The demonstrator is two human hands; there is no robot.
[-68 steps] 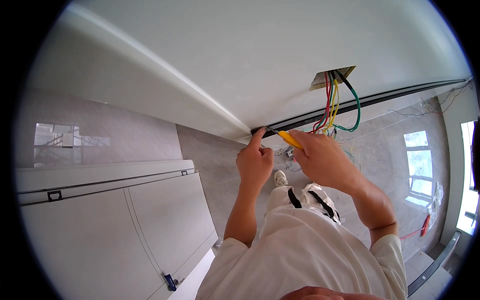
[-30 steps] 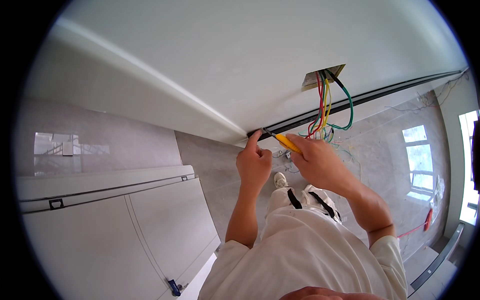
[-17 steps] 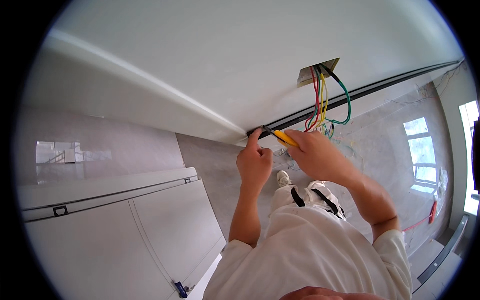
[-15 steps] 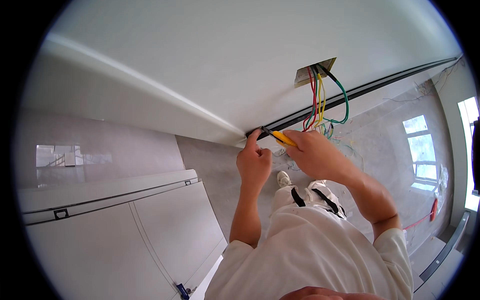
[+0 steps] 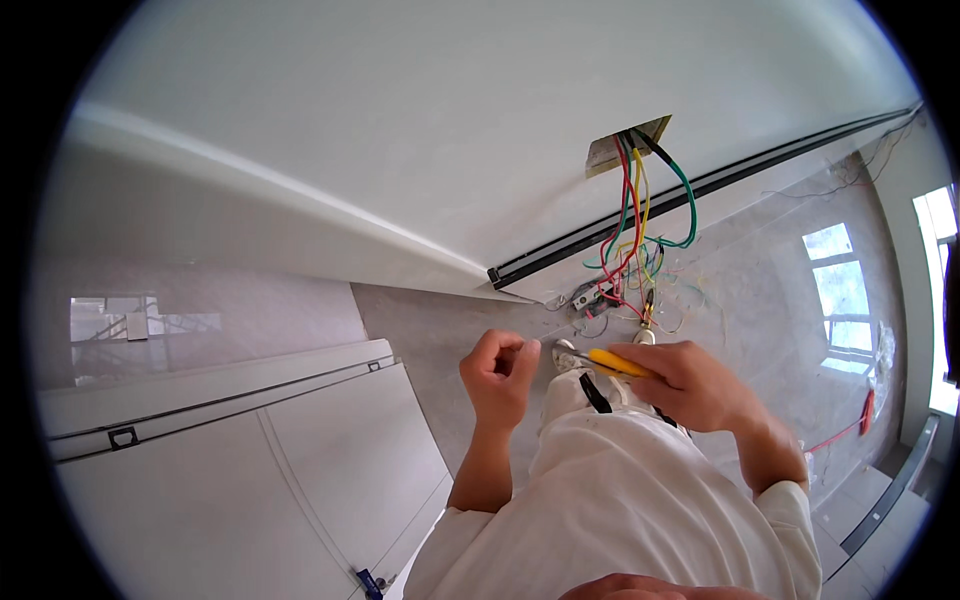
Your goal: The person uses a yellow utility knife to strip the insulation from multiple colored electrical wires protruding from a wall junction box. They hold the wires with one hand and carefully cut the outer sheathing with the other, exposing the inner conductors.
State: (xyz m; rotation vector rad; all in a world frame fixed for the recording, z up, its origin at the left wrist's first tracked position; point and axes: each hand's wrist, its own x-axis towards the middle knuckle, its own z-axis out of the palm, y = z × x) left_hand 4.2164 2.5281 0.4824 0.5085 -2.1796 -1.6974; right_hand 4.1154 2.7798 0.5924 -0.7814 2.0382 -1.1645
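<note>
Yellow plastic marks the handle of the screwdriver (image 5: pixel 618 362) that the right hand (image 5: pixel 690 385) grips in a closed fist, its thin metal shaft pointing left toward the left hand (image 5: pixel 500 372). That left hand is curled up with the fingertips pinched together; whether something small sits between them is too fine to tell. Both hands hang in front of the person's white shirt (image 5: pixel 620 510), apart from the wall and just below the loose wiring.

Above and to the right, a bundle of wires (image 5: pixel 635 235) in red, yellow, green and black spills out of a rectangular wall opening (image 5: pixel 625 150) and dangles down. Their lower ends tangle around a small grey fitting (image 5: pixel 588 296) just above the screwdriver. Thin offcuts of coloured wire lie scattered on the grey floor (image 5: pixel 760 290) on the far right.

A dark slot or track (image 5: pixel 700 190) runs along the white wall (image 5: pixel 400 130) from near the middle out to the right edge, passing just beneath the opening. On the near left stand white cabinet panels (image 5: pixel 230 470) with a narrow dark groove and a small black clip. A red cord (image 5: pixel 850 425) trails across the floor at the right, near bright window reflections. A small blue object (image 5: pixel 368 583) lies at the bottom edge by the cabinet.
</note>
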